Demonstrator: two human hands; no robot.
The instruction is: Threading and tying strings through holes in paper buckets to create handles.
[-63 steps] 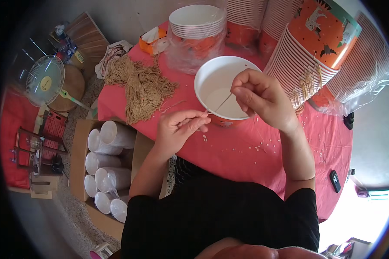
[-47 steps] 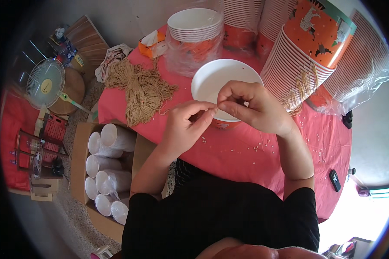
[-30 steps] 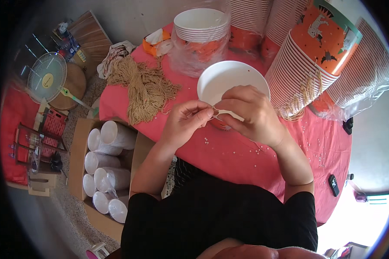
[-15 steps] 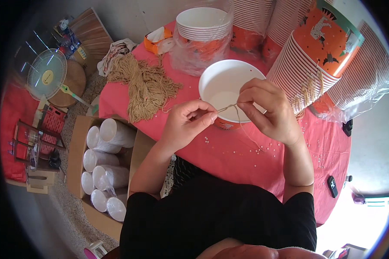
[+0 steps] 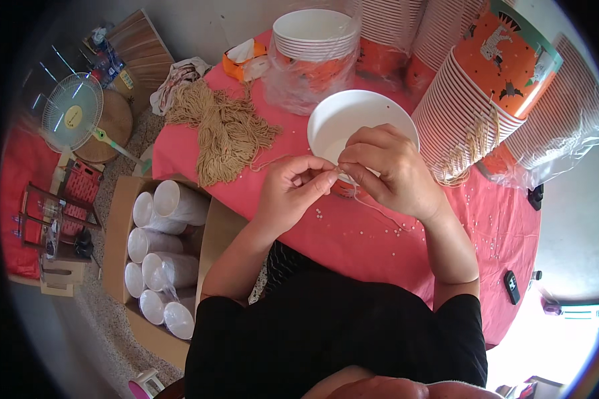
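Observation:
A thin tan cord [image 5: 378,209] is pinched between my two hands over the near rim of a white-lined paper bucket [image 5: 326,123]. My left hand [image 5: 295,191] grips it with thumb and forefinger. My right hand [image 5: 387,174] pinches it close beside the left fingertips, and a loose tail hangs down toward the table. The fingers hide the part of the cord between them. Left of my hands lies a big heap of tan cords [image 5: 226,133]. To the right leans a tall stack of orange patterned buckets [image 5: 462,110] with tan cords hanging along its side.
Small white beads [image 5: 319,214] lie scattered on the red tablecloth [image 5: 379,266]. Plastic-wrapped buckets [image 5: 313,50] stand at the back. A cardboard box [image 5: 116,249] of wrapped white cups [image 5: 170,272] sits on the floor at left. A dark remote [image 5: 511,287] lies near the right edge.
My right hand has moved left and slightly down along the cord, close to the left fingertips. My left hand has hardly moved.

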